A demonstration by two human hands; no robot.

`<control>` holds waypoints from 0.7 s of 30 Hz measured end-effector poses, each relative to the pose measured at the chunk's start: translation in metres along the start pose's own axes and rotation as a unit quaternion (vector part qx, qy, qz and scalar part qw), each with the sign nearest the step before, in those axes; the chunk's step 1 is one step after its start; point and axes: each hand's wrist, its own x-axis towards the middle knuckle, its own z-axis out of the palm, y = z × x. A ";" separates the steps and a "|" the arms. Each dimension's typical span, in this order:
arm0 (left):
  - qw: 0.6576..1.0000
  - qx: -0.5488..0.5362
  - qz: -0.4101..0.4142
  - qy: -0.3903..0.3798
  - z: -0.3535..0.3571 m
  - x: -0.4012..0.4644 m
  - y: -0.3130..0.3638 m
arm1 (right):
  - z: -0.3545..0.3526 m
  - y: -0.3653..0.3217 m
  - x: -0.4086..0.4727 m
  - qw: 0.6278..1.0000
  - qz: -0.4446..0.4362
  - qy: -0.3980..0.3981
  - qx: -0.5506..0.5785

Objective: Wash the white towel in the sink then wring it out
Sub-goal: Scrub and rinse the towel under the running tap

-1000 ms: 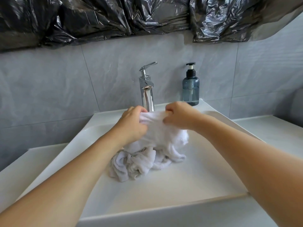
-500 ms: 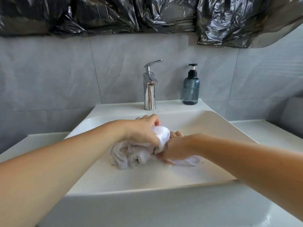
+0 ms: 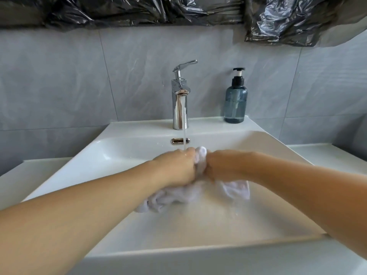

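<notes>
Grey marbled wall tiles [image 3: 59, 80], crinkled black plastic sheeting [image 3: 139, 10] above, white countertop [image 3: 337, 153]

Both hands [image 3: 178, 167] grip towel [image 3: 200, 155] under running faucet [image 3: 179, 104].

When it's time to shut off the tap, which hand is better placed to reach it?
Probably the left hand: it sits right under the running tap, while the right hand grips the towel further to the side.
</notes>
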 end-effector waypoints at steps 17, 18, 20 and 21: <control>0.972 0.047 -0.189 -0.131 -0.010 -0.054 0.007 | -0.008 -0.008 -0.035 0.997 0.019 -0.076 -0.028; 0.979 0.037 -0.170 -0.104 -0.012 -0.051 0.006 | -0.011 -0.010 -0.038 0.998 0.018 -0.060 -0.017; 0.991 -0.030 -0.127 -0.032 -0.024 -0.042 0.006 | -0.020 -0.006 -0.044 0.999 0.021 -0.012 -0.023; 0.989 -0.088 -0.122 0.013 -0.036 -0.040 0.010 | -0.026 -0.003 -0.049 0.999 0.030 0.020 -0.010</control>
